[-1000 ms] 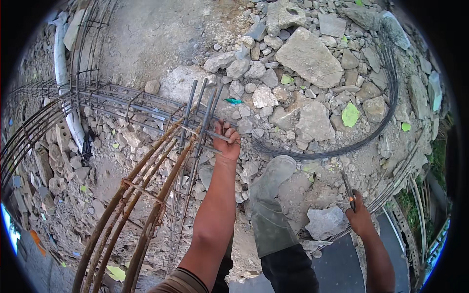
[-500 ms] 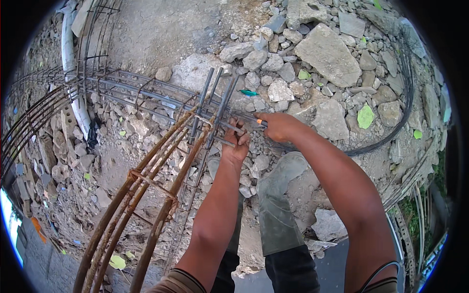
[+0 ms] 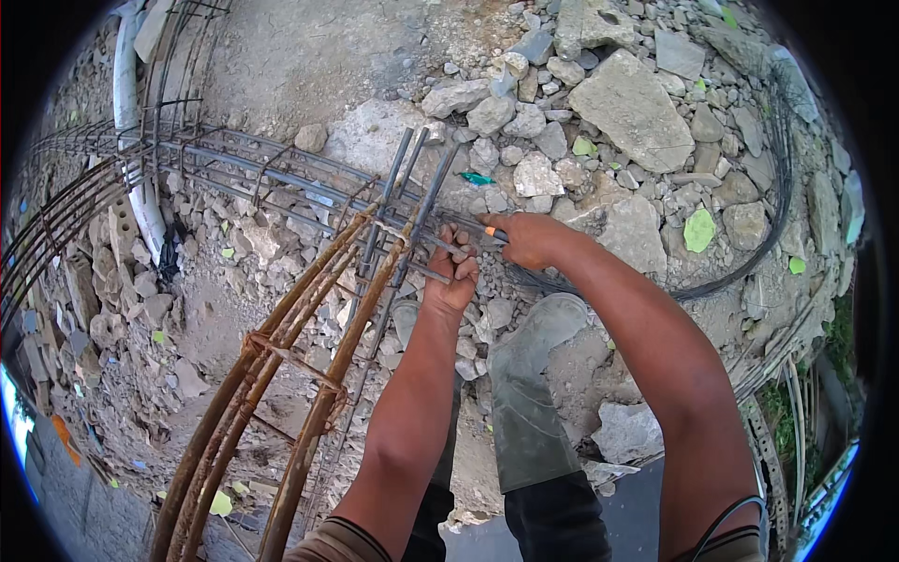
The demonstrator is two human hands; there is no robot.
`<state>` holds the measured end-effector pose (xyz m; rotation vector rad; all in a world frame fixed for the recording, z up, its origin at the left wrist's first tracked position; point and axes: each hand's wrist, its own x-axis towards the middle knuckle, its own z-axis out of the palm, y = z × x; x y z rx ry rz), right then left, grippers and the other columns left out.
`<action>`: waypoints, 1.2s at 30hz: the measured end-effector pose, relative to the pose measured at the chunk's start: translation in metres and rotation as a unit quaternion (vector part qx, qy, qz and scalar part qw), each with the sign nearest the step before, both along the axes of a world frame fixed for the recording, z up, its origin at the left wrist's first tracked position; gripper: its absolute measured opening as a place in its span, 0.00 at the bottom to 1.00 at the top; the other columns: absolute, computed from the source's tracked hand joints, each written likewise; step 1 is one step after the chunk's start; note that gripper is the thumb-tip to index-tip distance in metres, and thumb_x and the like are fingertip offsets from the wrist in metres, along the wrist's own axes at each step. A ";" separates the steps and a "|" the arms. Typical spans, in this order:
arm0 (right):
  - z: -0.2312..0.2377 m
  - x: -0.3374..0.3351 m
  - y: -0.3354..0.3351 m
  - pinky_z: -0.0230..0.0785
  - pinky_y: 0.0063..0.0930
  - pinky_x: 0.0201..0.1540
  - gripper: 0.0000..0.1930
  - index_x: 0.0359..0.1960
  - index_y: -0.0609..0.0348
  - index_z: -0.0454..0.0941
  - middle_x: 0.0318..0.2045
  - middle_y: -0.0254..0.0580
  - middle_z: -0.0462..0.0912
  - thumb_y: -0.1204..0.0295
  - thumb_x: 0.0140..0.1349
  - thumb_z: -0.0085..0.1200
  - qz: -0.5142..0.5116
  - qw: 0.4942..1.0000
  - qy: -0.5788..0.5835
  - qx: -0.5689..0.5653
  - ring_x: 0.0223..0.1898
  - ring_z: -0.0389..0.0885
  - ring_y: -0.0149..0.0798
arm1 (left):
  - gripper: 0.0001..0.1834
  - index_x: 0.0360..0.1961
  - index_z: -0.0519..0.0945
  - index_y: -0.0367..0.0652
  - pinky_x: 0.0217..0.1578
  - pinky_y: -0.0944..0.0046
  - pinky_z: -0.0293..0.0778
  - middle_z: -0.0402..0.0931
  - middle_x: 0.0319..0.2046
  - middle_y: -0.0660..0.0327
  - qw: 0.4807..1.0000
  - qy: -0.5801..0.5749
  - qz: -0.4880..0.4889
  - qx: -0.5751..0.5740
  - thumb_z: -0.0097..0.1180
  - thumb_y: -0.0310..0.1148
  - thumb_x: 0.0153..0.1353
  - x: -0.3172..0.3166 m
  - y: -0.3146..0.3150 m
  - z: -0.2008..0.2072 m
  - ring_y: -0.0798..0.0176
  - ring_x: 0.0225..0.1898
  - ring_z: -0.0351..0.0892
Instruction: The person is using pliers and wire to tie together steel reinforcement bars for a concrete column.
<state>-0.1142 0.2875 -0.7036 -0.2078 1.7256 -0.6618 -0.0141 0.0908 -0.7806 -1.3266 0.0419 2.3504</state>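
Note:
My left hand point(image 3: 453, 270) is closed around the end of a thin grey steel bar point(image 3: 440, 245) at the tip of a rebar cage. In my closed right hand point(image 3: 532, 240) is a tool with an orange and black handle point(image 3: 495, 233), pointing left toward the bars. Its working end is hard to make out, so I cannot tell its kind. Rusty brown rebars point(image 3: 309, 431), tied with ties and rusty stirrups, rise from the lower left to meet dark upright rebars point(image 3: 433, 192) just left of my hands.
Another rebar cage point(image 3: 272, 173) stretches left across the rubble, past a white pipe point(image 3: 126, 94). A coil of thin dark wire point(image 3: 782, 187) curves round the right side. Broken stones point(image 3: 632, 110) cover the ground. My boots point(image 3: 534, 375) stand below my hands.
The view has shifted slightly. Both hands keep nearly the same place and grip at the bars, with the right hand and its tool a touch further left.

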 end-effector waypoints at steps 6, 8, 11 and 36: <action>0.021 0.034 -0.020 0.75 0.44 0.51 0.33 0.70 0.56 0.59 0.46 0.59 0.78 0.73 0.60 0.51 -0.038 0.987 0.142 0.061 0.47 0.81 0.58 | 0.25 0.41 0.75 0.46 0.25 0.68 0.71 0.78 0.36 0.61 0.988 0.045 -0.119 -0.092 0.57 0.59 0.63 -0.001 0.033 0.014 0.68 0.32 0.75; 0.020 0.057 -0.019 0.76 0.44 0.48 0.35 0.68 0.64 0.59 0.41 0.53 0.76 0.66 0.60 0.56 -0.038 0.965 0.230 0.118 0.45 0.82 0.56 | 0.25 0.40 0.76 0.47 0.31 0.65 0.75 0.78 0.35 0.62 0.979 -0.003 -0.131 -0.157 0.57 0.60 0.62 -0.006 0.063 0.028 0.66 0.33 0.76; 0.025 0.069 -0.027 0.76 0.43 0.49 0.41 0.67 0.69 0.58 0.46 0.56 0.76 0.60 0.56 0.62 -0.137 0.956 0.235 0.113 0.46 0.81 0.54 | 0.23 0.37 0.76 0.48 0.42 0.56 0.78 0.78 0.30 0.64 0.961 0.002 -0.168 -0.219 0.60 0.58 0.61 -0.018 0.061 0.030 0.61 0.37 0.79; -0.001 0.086 0.004 0.76 0.37 0.33 0.14 0.40 0.57 0.74 0.32 0.41 0.84 0.64 0.59 0.63 -0.507 0.687 -0.491 -0.173 0.30 0.83 0.45 | 0.20 0.34 0.75 0.48 0.36 0.50 0.80 0.78 0.32 0.62 0.966 0.031 -0.212 -0.145 0.65 0.52 0.59 -0.009 0.045 0.030 0.58 0.34 0.80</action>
